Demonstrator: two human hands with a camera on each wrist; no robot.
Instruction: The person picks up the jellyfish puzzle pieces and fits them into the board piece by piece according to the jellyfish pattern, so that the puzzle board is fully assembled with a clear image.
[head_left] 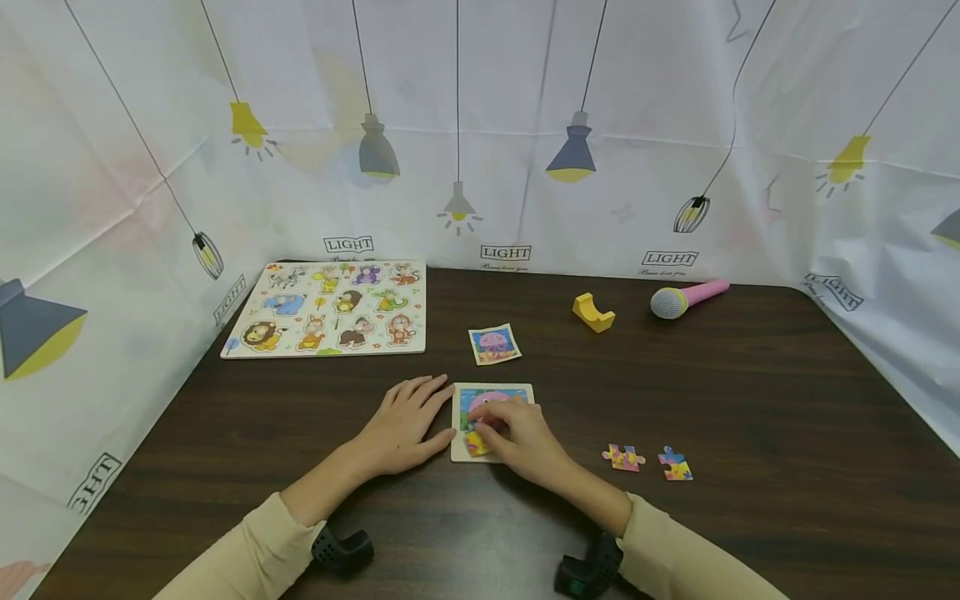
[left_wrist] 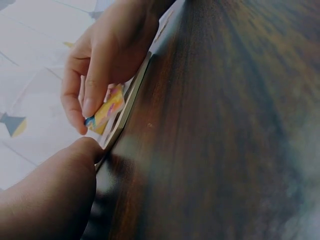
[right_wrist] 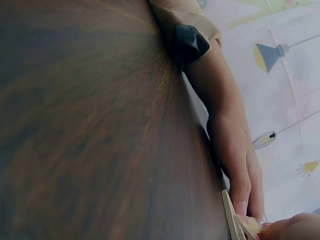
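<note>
A small framed jigsaw board (head_left: 459,457) with a pink sea-creature picture lies on the table. My left hand (head_left: 400,427) lies beside it with fingers spread, thumb and fingertips at its left edge. Over the board's lower part, my right hand (head_left: 527,442) pinches a jigsaw piece (left_wrist: 111,107) between thumb and fingers; it is mostly yellow and stands tilted in the left wrist view. The right hand covers much of the picture's right side. Two loose jigsaw pieces, one pink and yellow (head_left: 624,457) and one blue and yellow (head_left: 677,465), lie to the right.
Behind the board lies a small picture card (head_left: 495,344) with the same pink creature. An animal puzzle board (head_left: 330,287) is at the back left. A yellow arched block (head_left: 593,314) and a pink toy microphone (head_left: 688,298) lie at the back right, before a patterned cloth (head_left: 300,200).
</note>
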